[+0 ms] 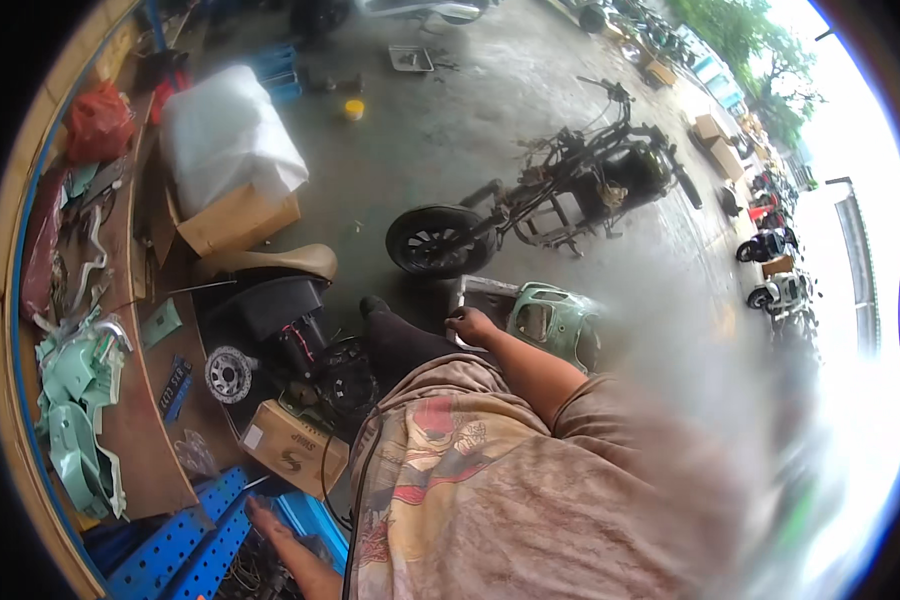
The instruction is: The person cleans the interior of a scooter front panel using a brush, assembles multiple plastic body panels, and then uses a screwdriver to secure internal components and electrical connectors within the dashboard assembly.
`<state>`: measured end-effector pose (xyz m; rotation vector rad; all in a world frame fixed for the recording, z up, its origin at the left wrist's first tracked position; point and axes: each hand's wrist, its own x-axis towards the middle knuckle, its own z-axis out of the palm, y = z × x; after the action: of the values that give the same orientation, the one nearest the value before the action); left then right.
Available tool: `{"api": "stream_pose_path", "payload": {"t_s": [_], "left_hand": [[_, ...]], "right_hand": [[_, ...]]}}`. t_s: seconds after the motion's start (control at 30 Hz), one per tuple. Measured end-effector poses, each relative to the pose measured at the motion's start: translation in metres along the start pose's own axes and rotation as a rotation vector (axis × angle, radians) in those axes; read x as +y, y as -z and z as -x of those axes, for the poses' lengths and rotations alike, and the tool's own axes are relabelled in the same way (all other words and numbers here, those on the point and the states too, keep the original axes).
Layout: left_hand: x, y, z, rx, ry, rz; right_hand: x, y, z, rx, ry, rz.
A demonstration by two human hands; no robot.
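Observation:
Low on the left, my left hand [261,516] reaches down beside a blue perforated metal rail [185,545] and a bright blue bin edge [315,525]. Its fingers are too small and blurred to tell their state. Dark tangled parts lie under that forearm. Farther off, my right hand [473,326] has curled fingers at the edge of a white-rimmed frame or tray [460,295]. What they close on, if anything, is hidden. Next to it stands a pale green scooter body panel [555,318].
A stripped motorcycle frame [590,190] with a front wheel stands ahead. Left of me are a cardboard box [295,447], a disc [229,374], a tan seat [280,260] and a wooden shelf [150,430] with green panels [78,420]. A white-wrapped bundle [232,130] sits behind.

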<state>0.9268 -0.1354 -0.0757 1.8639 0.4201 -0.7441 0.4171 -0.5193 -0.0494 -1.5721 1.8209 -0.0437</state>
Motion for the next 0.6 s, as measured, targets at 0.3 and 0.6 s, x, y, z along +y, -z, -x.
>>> {"api": "stream_pose_path", "payload": {"t_s": [0.3,0.6], "left_hand": [[-0.083,-0.046,-0.004,-0.170,0.508,-0.185],[0.089,-0.102,-0.080,0.512,-0.564,-0.446]], "right_hand": [[0.054,-0.024,-0.074,-0.333,-0.043,0.459],[-0.099,0.014,-0.277,-0.336,0.545,0.319]]}}
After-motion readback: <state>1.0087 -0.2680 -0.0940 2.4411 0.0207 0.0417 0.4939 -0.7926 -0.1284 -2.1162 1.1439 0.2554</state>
